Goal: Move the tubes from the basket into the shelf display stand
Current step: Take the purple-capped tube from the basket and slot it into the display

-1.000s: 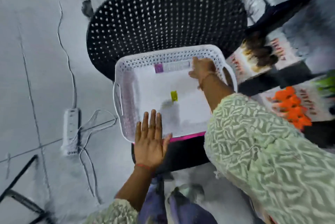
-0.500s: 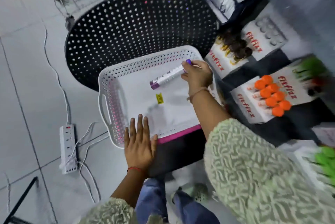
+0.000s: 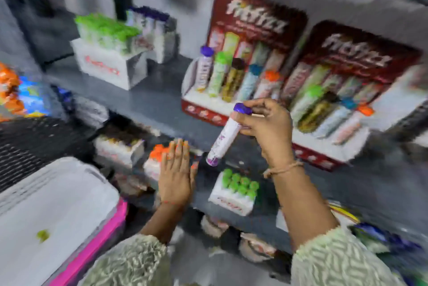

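Up out of the basket (image 3: 58, 204) comes the purple-capped tube (image 3: 225, 134), pinched near its cap by the right hand (image 3: 269, 128) before the display stand (image 3: 203, 109), left hand (image 3: 177, 174) open and empty, and that high, tilted grip could let it slip.

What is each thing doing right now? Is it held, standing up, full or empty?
Purple-capped tube: held tilted in the air, cap on, cap end up.
Right hand: closed on the tube near its cap.
Left hand: open, flat, holding nothing.
White basket: no tubes visible inside.
Left red display stand: five tubes upright, leaning back.
Right red display stand: four tubes, leftmost slot looks empty.
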{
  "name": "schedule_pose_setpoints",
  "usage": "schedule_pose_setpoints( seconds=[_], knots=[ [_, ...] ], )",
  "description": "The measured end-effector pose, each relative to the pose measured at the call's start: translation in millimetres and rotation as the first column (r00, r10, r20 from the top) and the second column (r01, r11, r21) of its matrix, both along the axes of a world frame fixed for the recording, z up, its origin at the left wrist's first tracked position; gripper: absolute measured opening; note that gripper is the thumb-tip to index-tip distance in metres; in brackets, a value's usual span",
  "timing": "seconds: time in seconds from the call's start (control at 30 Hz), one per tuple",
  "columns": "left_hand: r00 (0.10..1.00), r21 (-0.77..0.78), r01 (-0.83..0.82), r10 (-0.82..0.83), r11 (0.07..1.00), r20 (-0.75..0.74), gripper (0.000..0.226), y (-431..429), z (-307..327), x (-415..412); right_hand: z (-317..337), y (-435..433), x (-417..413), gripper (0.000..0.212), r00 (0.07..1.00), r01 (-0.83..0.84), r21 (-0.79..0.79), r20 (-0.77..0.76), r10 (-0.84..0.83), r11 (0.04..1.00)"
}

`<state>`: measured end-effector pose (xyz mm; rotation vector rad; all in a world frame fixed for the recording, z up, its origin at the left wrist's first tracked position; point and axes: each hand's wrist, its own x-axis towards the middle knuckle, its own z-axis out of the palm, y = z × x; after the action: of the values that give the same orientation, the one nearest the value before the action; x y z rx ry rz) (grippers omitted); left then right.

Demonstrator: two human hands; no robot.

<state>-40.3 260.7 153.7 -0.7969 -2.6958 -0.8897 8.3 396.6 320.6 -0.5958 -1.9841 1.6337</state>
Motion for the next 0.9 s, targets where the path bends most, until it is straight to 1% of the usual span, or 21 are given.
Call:
schedule_pose_setpoints(
  seconds=[0.07, 0.13, 0.23, 0.3, 0.37, 0.43, 0.5, 0.6, 0.67, 0.73, 0.77, 0.83, 0.87, 0.9],
  knots=[
    [0.988, 0.023, 0.138, -0.136, 0.99, -0.078, 0.055, 44.4, 20.5, 15.2, 23.9, 37.8, 24.8, 0.035, 0.996, 0.086, 0.114, -0.025, -0.084, 0.99],
    [0.969, 0.015, 0.225, -0.222, 0.974, -0.107, 0.055, 77.1, 32.2, 29.0, 43.6, 70.1, 38.5, 0.035, 0.996, 0.093, 0.218, -0.006, -0.094, 0.972],
    [0.945, -0.013, 0.299, -0.298, 0.954, -0.135, 0.06, 106.2, 40.5, 38.6, 70.7, 107.3, 46.5, 0.039, 0.994, 0.002, 0.344, 0.1, -0.038, 0.939],
    [0.937, -0.046, 0.312, -0.315, 0.949, -0.149, 0.072, 115.0, 41.2, 36.3, 86.4, 123.4, 43.8, 0.038, 0.981, -0.087, 0.497, 0.193, -0.013, 0.863],
    [0.936, -0.062, 0.32, -0.326, 0.945, -0.134, 0.081, 116.2, 36.4, 29.8, 99.3, 130.2, 36.1, 0.036, 0.953, -0.218, 0.606, 0.303, 0.032, 0.765],
    [0.934, -0.108, 0.336, -0.346, 0.936, -0.088, 0.092, 117.1, 28.6, 22.9, 108.1, 139.6, 29.1, 0.035, 0.917, -0.319, 0.649, 0.396, 0.051, 0.691],
    [0.934, -0.152, 0.341, -0.353, 0.928, -0.061, 0.102, 115.6, 18.4, 14.6, 111.9, 147.7, 21.5, 0.034, 0.886, -0.365, 0.64, 0.461, 0.043, 0.676],
    [0.927, -0.222, 0.354, -0.372, 0.909, -0.043, 0.107, 112.7, 10.8, 7.4, 113.4, 153.5, 12.4, 0.025, 0.868, -0.381, 0.629, 0.495, 0.029, 0.678],
    [0.926, -0.216, 0.359, -0.376, 0.908, -0.043, 0.104, 112.2, 10.1, 5.9, 112.4, 155.2, 7.9, 0.015, 0.872, -0.374, 0.625, 0.488, 0.03, 0.685],
    [0.925, -0.224, 0.358, -0.377, 0.906, -0.044, 0.096, 112.5, 11.3, 5.8, 109.2, 157.4, 3.0, 0.016, 0.881, -0.357, 0.654, 0.473, 0.007, 0.667],
    [0.925, -0.221, 0.356, -0.375, 0.908, -0.052, 0.085, 112.6, 11.1, 5.7, 106.2, 158.3, 0.5, 0.018, 0.88, -0.356, 0.662, 0.474, -0.001, 0.659],
    [0.929, -0.218, 0.35, -0.368, 0.911, -0.047, 0.055, 112.3, 9.9, 4.8, 99.4, 161.2, -4.6, 0.038, 0.867, -0.363, 0.673, 0.497, -0.031, 0.645],
    [0.929, -0.219, 0.35, -0.368, 0.911, -0.046, 0.05, 111.8, 8.3, 4.0, 96.5, 162.0, -7.1, 0.042, 0.863, -0.357, 0.696, 0.501, -0.065, 0.622],
    [0.928, -0.227, 0.349, -0.369, 0.909, -0.052, 0.049, 111.6, 7.3, 3.1, 94.3, 161.8, -8.8, 0.041, 0.862, -0.35, 0.726, 0.496, -0.099, 0.591]
  ],
)
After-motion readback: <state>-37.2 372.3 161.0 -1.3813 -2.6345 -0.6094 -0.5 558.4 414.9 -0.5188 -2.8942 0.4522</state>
